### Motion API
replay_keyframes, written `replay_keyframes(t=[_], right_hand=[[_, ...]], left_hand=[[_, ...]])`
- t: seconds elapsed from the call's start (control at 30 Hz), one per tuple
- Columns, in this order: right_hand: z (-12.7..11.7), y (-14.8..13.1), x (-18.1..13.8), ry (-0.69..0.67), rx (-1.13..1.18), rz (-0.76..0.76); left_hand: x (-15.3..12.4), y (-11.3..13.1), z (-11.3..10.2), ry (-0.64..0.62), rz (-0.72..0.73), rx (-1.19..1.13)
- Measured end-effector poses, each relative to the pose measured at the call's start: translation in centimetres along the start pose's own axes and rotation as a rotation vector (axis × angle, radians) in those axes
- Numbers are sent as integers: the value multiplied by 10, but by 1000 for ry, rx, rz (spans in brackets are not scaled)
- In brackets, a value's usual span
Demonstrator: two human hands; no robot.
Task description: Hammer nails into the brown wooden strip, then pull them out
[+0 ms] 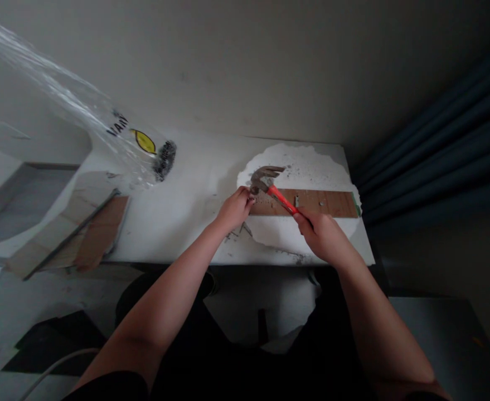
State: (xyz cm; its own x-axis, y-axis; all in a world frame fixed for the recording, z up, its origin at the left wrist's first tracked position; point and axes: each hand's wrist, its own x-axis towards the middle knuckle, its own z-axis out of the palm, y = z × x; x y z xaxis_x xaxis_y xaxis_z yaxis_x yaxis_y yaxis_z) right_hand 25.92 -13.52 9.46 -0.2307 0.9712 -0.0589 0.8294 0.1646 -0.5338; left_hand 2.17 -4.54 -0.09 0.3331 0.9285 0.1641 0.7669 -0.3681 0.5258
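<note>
My right hand (320, 234) is closed around the red handle of a claw hammer (284, 199). The hammer's dark metal head is over the left end of a brown wooden board (280, 209), close to my left fingertips. My left hand (237, 209) is at that same end with its fingers pinched together; what they hold, if anything, is too small to make out. Under the board lies a ragged white sheet (307, 161) with dark specks on it. Small metal pieces (297, 201) rest on the board, and several thin nail-like bits (245, 227) lie below my left hand.
The white table (194, 167) stands against a grey wall. A clear plastic bag (144, 147) with dark small pieces in its bottom is at the back left. Wooden boards (98, 234) overhang the table's left front edge. Dark curtains (441, 145) hang at the right.
</note>
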Motion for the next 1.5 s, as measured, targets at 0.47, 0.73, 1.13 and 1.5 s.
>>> replay_keyframes(t=[0.47, 0.73, 1.13, 1.5], right_hand=[[5, 5, -5, -38, -89, 27], [9, 3, -4, -39, -106, 27], [17, 6, -4, -13, -107, 27], [21, 6, -1, -52, -163, 55]], left_hand=[[1, -2, 2, -44, 17, 35], [0, -5, 3, -52, 4, -14], [0, -22, -10, 42, -218, -174], [1, -16, -11, -73, -186, -45]])
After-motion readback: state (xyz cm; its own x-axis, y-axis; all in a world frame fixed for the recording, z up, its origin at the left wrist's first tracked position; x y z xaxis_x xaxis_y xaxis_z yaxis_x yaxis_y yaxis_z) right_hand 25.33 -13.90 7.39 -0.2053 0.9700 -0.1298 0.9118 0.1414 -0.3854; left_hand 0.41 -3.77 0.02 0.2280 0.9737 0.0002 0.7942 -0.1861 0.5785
